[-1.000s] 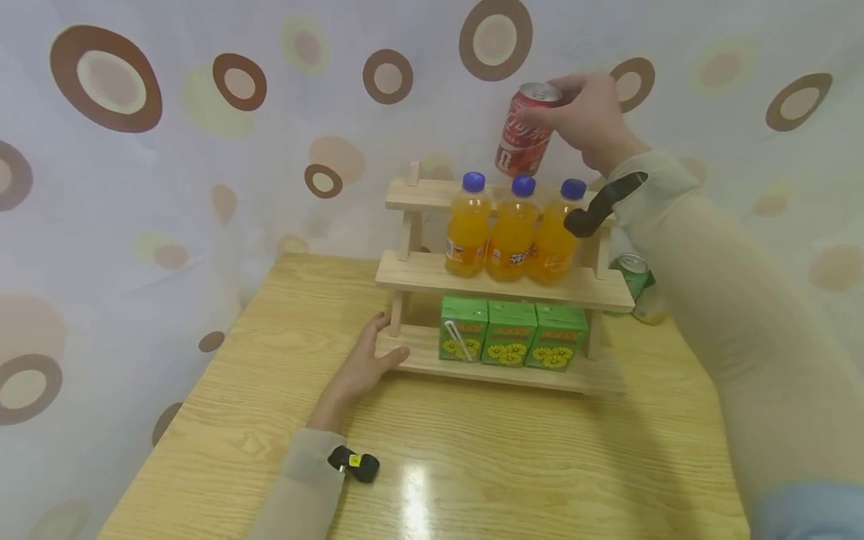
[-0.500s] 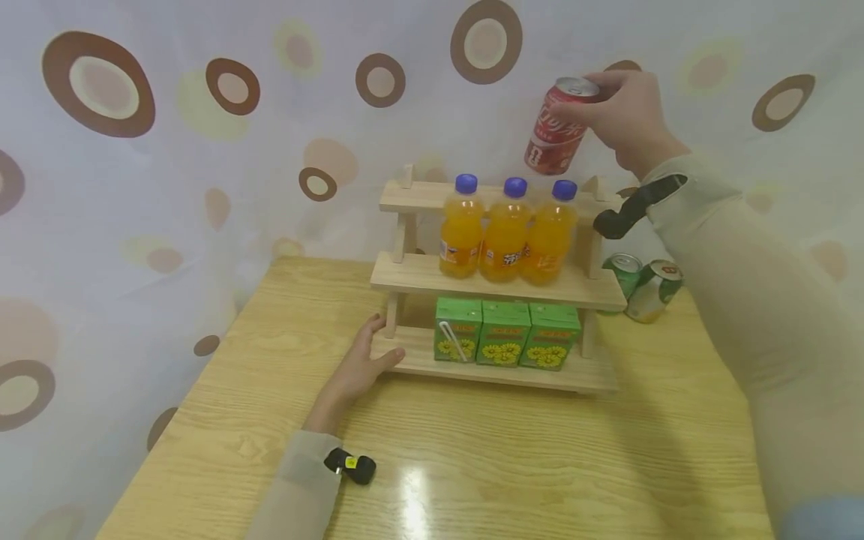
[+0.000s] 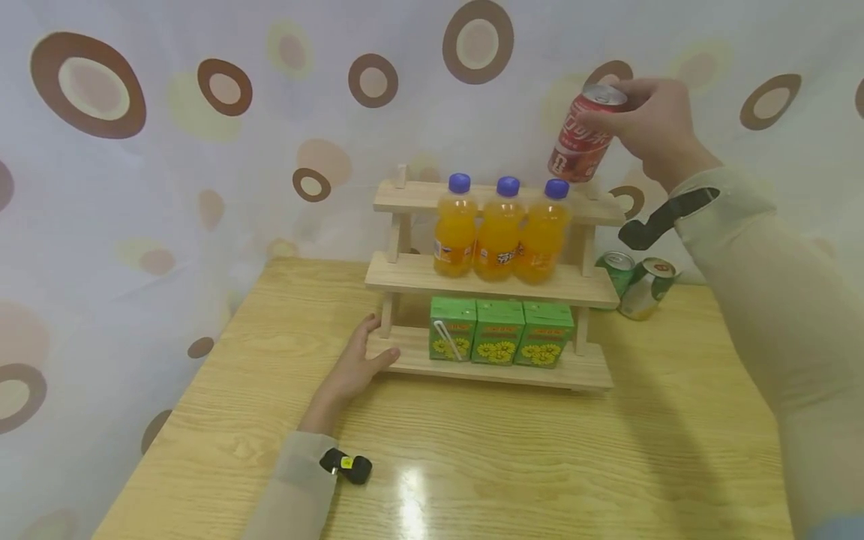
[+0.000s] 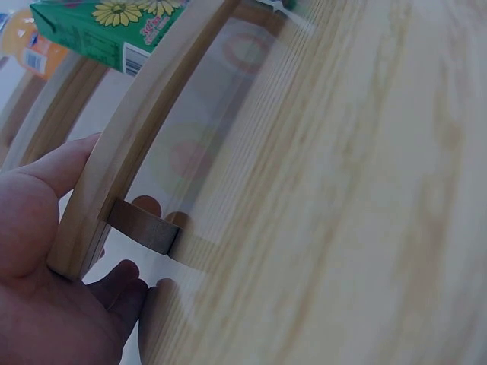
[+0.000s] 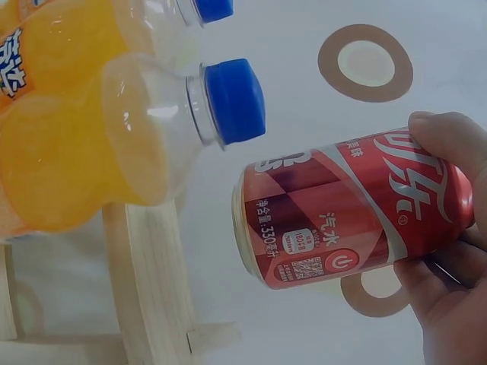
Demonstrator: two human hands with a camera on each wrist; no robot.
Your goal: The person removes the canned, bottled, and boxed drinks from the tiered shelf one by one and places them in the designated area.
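In the head view my right hand (image 3: 658, 127) grips a red soda can (image 3: 584, 139) near its top, with the can tilted over the right end of the top shelf. The right wrist view has the thumb and fingers around the upper part of the can (image 5: 350, 209), beside a blue bottle cap. My left hand (image 3: 354, 364) holds the left end of the bottom board of a wooden three-tier shelf (image 3: 405, 279). In the left wrist view its thumb lies over the board (image 4: 125, 144) and fingertips show beneath.
Three orange soda bottles (image 3: 498, 236) stand on the middle tier. Three green drink cartons (image 3: 498, 341) line the bottom tier. Behind the shelf's right end are a green can (image 3: 616, 268) and a leaning silver-green can (image 3: 646, 289). A patterned curtain (image 3: 270, 157) hangs behind the table (image 3: 513, 457).
My right hand has carried the red can rightward above the top shelf. The left hand keeps its place on the bottom board. The view has shifted slightly, and the leaning can is now less covered.
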